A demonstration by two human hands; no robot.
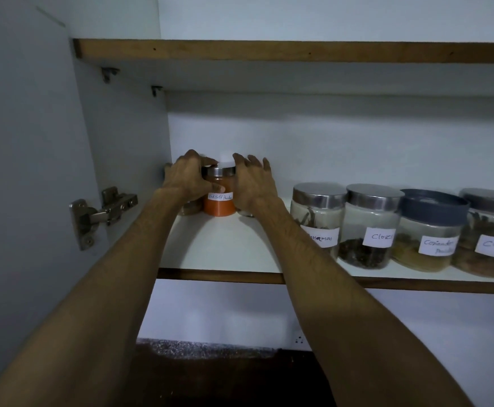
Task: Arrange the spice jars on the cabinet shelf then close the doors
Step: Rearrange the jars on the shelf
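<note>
A red chilli powder jar point(219, 201) with a steel lid stands at the back left of the white cabinet shelf point(228, 248). My left hand point(185, 179) wraps its left side, thumb across the label. My right hand point(253, 183) rests against its right side, fingers spread. Each hand partly hides another jar: a brownish jar point(191, 209) behind the left hand and a jar point(246, 212) behind the right hand. Along the shelf's front right stand labelled jars: cinnamon point(317, 218), cloves point(370, 227), coriander powder point(430, 230) with a grey lid, and one more jar point(489, 233).
The left cabinet door point(25, 171) hangs open on a metal hinge point(101, 212). A wooden-edged upper shelf point(269, 51) runs overhead. Below the shelf lie a white wall and a dark speckled countertop point(210, 351).
</note>
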